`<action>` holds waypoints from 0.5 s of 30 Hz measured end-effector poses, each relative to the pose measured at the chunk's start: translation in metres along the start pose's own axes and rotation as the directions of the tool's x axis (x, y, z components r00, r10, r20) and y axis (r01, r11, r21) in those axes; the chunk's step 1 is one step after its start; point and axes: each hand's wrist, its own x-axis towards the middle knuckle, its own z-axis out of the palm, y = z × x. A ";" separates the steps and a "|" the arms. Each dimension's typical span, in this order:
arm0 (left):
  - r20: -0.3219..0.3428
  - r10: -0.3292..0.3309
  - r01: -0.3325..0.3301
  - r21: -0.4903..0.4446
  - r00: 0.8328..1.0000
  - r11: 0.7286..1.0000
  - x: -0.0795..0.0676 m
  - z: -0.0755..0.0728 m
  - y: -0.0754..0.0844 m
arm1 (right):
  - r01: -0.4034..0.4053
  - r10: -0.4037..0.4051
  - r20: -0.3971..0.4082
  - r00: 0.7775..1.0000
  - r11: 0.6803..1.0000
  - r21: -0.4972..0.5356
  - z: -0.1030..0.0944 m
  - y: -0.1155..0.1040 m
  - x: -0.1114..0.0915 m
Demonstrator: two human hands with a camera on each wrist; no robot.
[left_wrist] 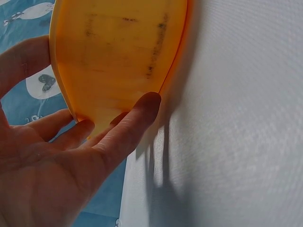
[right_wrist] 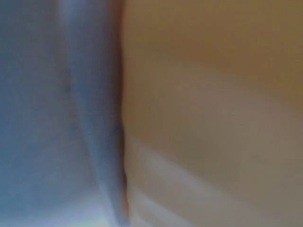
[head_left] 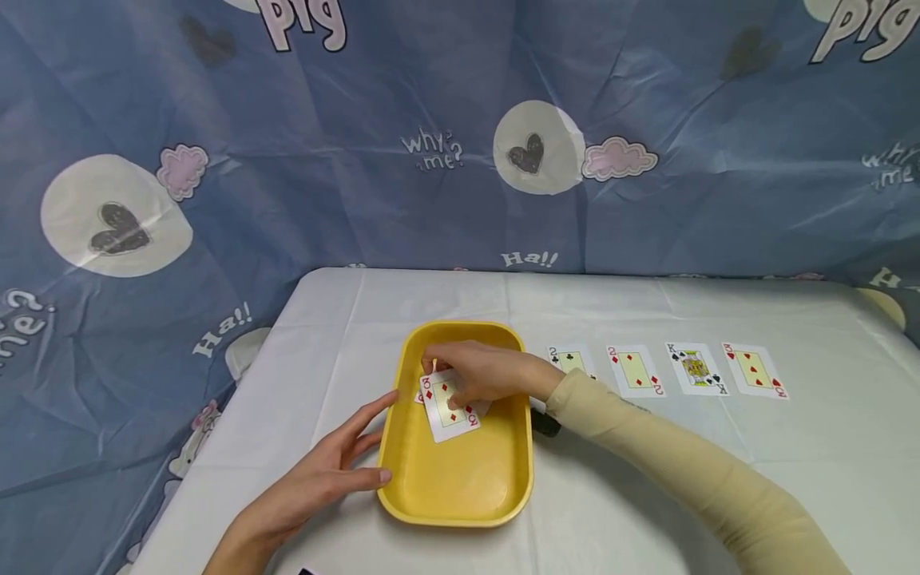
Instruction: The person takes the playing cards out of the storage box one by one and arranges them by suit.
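Firstly, lower left of centre: left hand [head_left: 323, 473], fingers extended, touching the outer left side of the yellow tray [head_left: 460, 483]. Tray, lower centre, looks like thin plastic; presumably light, best steadied by its rim. Inside it, in the upper half, a diamond card [head_left: 442, 416] overlaps at least one other card [head_left: 484, 407]; right hand [head_left: 489, 369] appears to pinch it, thumb on its face (right wrist view too blurred to confirm). Diamond card judged light, springy, slick, easily creased: hold by opposite edges. Farther, right of centre: four face-up cards [head_left: 695, 369] in a row on the white surface [head_left: 345, 335].
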 end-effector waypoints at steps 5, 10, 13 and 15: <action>0.005 -0.001 0.001 0.003 1.000 1.000 0.000 0.000 0.000 | 0.133 -0.120 -0.147 0.982 0.988 0.079 -0.002 0.005 -0.004; 0.006 0.003 -0.003 0.012 1.000 1.000 0.000 0.000 0.000 | 0.210 -0.159 -0.335 0.929 0.970 0.123 -0.002 0.009 -0.009; -0.001 -0.001 0.001 0.016 1.000 1.000 0.000 0.000 0.000 | 0.231 -0.154 -0.453 0.878 0.966 0.119 -0.002 0.009 -0.011; -0.007 -0.006 0.006 0.018 1.000 1.000 0.001 0.000 0.000 | 0.236 -0.135 -0.543 0.829 0.964 0.120 -0.002 0.008 -0.012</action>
